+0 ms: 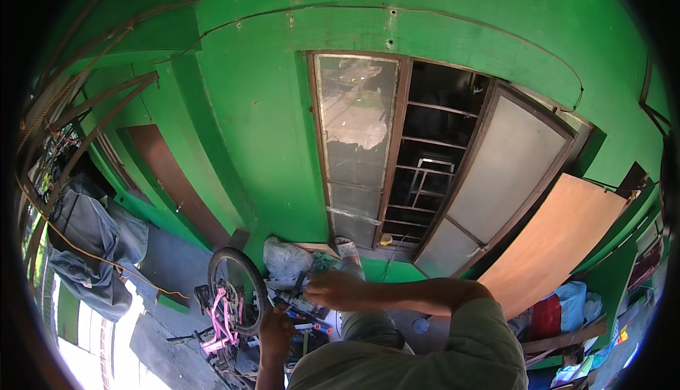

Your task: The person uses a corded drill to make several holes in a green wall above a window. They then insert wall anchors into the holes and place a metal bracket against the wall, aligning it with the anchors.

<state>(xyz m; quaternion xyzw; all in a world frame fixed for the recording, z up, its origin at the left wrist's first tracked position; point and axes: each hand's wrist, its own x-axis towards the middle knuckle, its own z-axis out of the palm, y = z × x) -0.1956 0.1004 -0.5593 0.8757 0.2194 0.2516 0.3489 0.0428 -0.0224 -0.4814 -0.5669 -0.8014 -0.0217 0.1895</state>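
Note:
A pink bicycle (224, 319) stands to the left of my legs, with its black-tyred wheel (263, 287) toward the wall. My left hand (277, 328) is closed beside that tyre, fingers curled. What it holds, if anything, is too small to tell. My right hand (330, 290) reaches across from the right and is also closed, a little farther off than the left. Dark parts (301, 298) show between and under the two hands, but their kind is unclear. Blue and orange tools or parts (312, 328) lie below them, partly hidden by my arms and body.
Ahead is a green wall with a louvred window (432, 149). A clear plastic bag (287, 259) rests at its foot. On the right lean a wooden board (559, 234) and bundled cloths (567, 305). A grey cover (92, 241) and a yellow cord (92, 254) are at left.

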